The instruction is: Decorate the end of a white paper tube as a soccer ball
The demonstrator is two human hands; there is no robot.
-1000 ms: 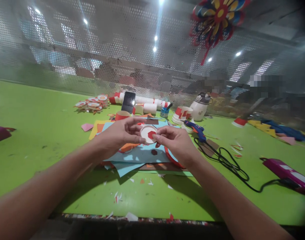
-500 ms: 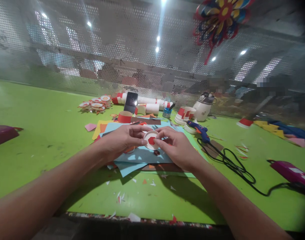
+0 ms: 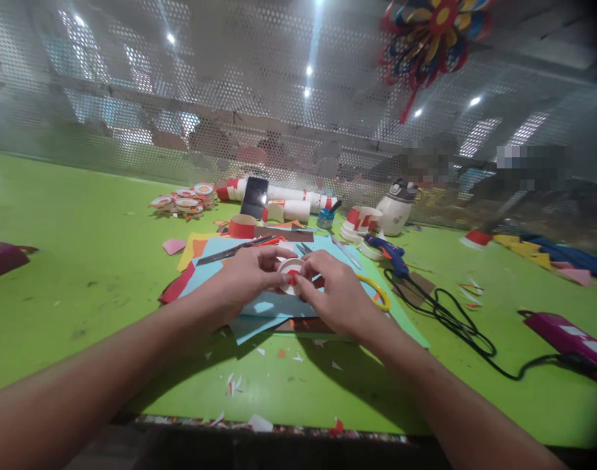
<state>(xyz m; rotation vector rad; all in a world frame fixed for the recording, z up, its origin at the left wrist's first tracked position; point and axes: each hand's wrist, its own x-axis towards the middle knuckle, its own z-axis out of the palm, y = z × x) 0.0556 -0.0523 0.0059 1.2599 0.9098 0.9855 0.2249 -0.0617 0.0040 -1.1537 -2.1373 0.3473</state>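
A small round white paper disc (image 3: 292,288) with a raised rim is held between both hands over the blue paper sheets (image 3: 263,309). My left hand (image 3: 249,273) grips its left edge between thumb and fingers. From the right, my right hand (image 3: 331,287) pinches its other edge, with the thumb over a red paper piece (image 3: 291,277) in the middle. Partly hidden behind my right hand lie scissors with a yellow handle (image 3: 380,294). A red paper ring (image 3: 243,226) stands beyond my left hand.
Behind the paper are a phone (image 3: 255,198), a blue glue pot (image 3: 325,218), white rolls and a bottle (image 3: 397,209). A blue glue gun (image 3: 391,253) with a looping black cable lies right. Stacked paper discs (image 3: 188,202) sit at the back left.
Both hands and the disc have shifted slightly left. My right thumb now covers more of the red piece. The yellow scissor handle has come into view beside my right hand.
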